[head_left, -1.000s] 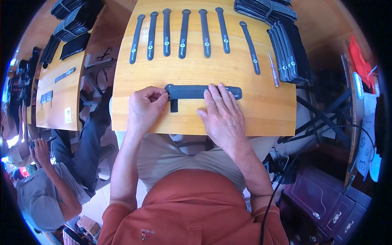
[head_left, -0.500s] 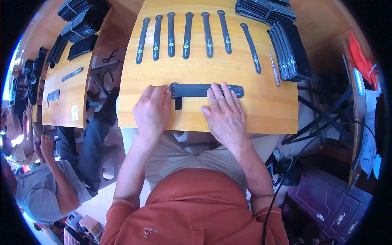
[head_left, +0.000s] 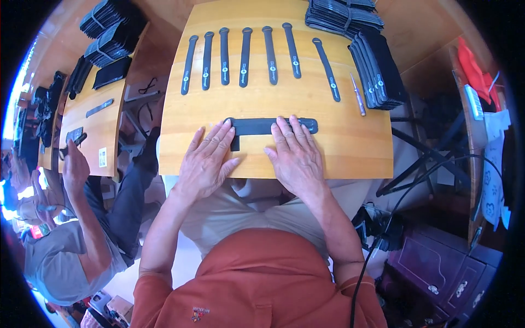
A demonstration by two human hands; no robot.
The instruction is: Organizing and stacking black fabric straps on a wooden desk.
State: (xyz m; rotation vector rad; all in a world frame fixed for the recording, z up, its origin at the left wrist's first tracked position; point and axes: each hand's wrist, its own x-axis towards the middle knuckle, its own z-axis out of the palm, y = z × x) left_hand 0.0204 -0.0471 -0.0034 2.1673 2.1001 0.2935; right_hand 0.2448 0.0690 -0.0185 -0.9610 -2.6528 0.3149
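A wide dark strap (head_left: 254, 127) lies crosswise on the wooden table (head_left: 257, 104) in front of me. Near its left end, a small black tab (head_left: 235, 145) sticks out toward me. My left hand (head_left: 208, 161) lies flat with its fingers apart, the fingertips touching the strap's left end. My right hand (head_left: 298, 156) also rests flat, its fingers spread over the strap's right part. Neither hand grips anything. Beyond them, several narrow dark straps (head_left: 245, 57) with a pale print lie side by side, pointing away from me. One more strap (head_left: 326, 68) lies slanted to their right.
A thin tool with a pale purple handle (head_left: 359, 101) lies near a stack of dark folded pieces (head_left: 388, 76). Behind stands a tied bundle (head_left: 339, 19). At left, a co-worker's hand (head_left: 75, 164) is at another table (head_left: 106, 131). A black cable (head_left: 391, 218) hangs on the right.
My left hand has gone from pinching at the strap's left end to lying flat with fingers stretched. My right hand still presses the strap. The co-worker's hand has moved up to their table.
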